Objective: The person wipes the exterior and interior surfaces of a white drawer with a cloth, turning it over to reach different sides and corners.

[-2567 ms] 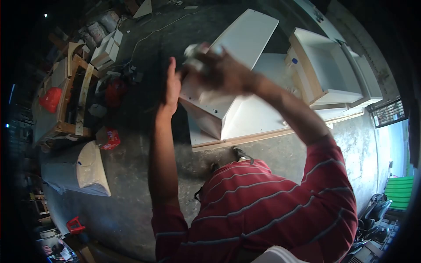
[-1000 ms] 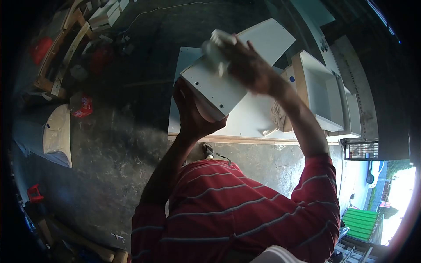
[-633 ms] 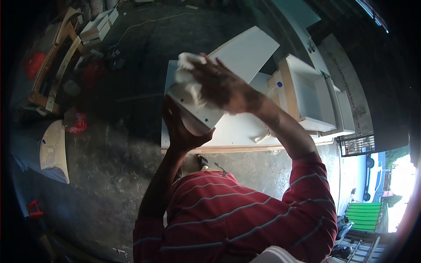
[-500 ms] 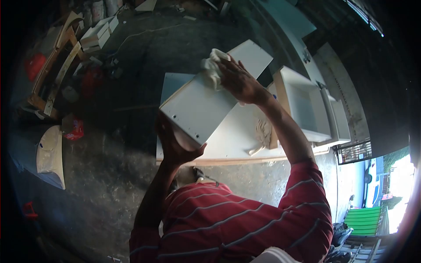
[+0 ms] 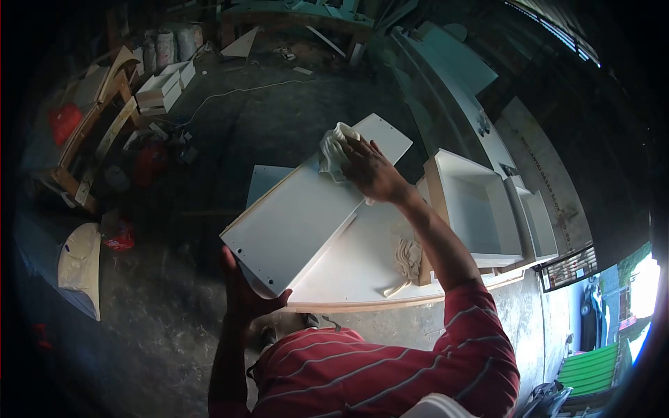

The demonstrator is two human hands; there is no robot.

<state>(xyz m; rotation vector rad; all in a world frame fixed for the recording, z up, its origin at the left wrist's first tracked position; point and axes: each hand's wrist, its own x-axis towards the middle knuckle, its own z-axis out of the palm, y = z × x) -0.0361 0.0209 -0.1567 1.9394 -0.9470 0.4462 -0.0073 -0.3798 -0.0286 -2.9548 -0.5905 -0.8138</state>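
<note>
A long white drawer, with small dark holes near its ends, lies tilted across the white table. My left hand grips its near end, the thumb on one edge and the fingers on the other. On the drawer's upper face, toward the far end, my right hand presses a crumpled white cloth. The cloth bunches out past my fingertips, and part of it is hidden under the palm. Beside my right forearm, a beige rag rests on the white tabletop.
An open white drawer box stands at the table's right, with a narrower white box beyond it. Behind the held drawer is a pale panel. A wooden frame, stacked white drawers and a thin cord lie farther off.
The view has tilted up, so more of the far floor shows. The drawer appears lower and farther left, with both hands still on it. My right hand keeps the cloth against its face.
</note>
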